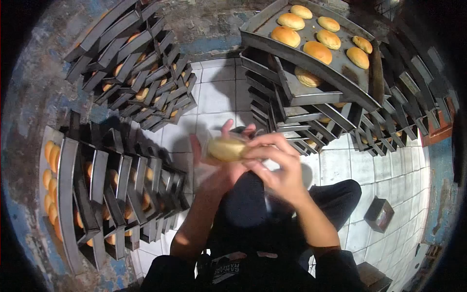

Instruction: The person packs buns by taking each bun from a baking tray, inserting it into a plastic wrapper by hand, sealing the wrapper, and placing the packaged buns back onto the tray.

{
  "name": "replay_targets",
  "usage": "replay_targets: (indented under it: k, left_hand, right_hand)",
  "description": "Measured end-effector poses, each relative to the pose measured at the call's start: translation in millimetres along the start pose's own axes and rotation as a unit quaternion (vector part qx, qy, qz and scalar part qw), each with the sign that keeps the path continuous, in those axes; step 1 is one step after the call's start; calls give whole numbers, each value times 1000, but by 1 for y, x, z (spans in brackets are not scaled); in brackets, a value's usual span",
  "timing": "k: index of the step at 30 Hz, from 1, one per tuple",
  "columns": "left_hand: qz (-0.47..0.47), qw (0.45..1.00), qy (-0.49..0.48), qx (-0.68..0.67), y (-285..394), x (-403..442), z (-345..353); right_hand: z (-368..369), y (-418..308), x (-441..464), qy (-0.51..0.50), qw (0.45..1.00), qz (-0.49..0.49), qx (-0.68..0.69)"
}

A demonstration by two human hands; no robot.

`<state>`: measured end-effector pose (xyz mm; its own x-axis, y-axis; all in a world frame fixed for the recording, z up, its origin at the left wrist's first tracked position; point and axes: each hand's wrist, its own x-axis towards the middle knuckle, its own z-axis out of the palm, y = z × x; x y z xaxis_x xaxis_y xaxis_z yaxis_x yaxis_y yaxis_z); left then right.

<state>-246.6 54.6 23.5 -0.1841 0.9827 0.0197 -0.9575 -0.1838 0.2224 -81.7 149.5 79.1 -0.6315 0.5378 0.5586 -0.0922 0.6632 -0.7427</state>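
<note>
A pale yellow bread roll (225,149), blurred by motion, is between my two hands in the middle of the view; something clear like a thin bag seems to surround it. My left hand (219,168) is under and beside the roll, fingers spread and pointing up. From the right, my right hand (276,163) pinches the roll's right end, or the clear wrap there, between thumb and fingers. Both hands are above my dark-clothed legs.
Stacked metal trays with rolls stand at upper left (141,73), lower left (97,194) and upper right. The top right tray (335,65) holds several golden rolls. A small dark box (379,214) sits on the white tiled floor (335,165) at right.
</note>
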Motion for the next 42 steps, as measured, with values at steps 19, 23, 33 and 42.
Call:
replay_targets:
  k: [19, 23, 33, 42]
  left_hand:
    - [90, 675, 150, 716, 22, -30, -41]
    - [57, 756, 152, 634, 37, -54, -26]
    - [16, 675, 132, 725, 39, -84, -24]
    - [-52, 621, 140, 770, 10, -106, -66]
  right_hand:
    - [1, 51, -41, -26, 960, 252, 116]
    - [-21, 29, -45, 19, 889, 378, 257]
    - [-14, 47, -77, -9, 974, 204, 97]
    - [11, 73, -133, -14, 922, 363, 135]
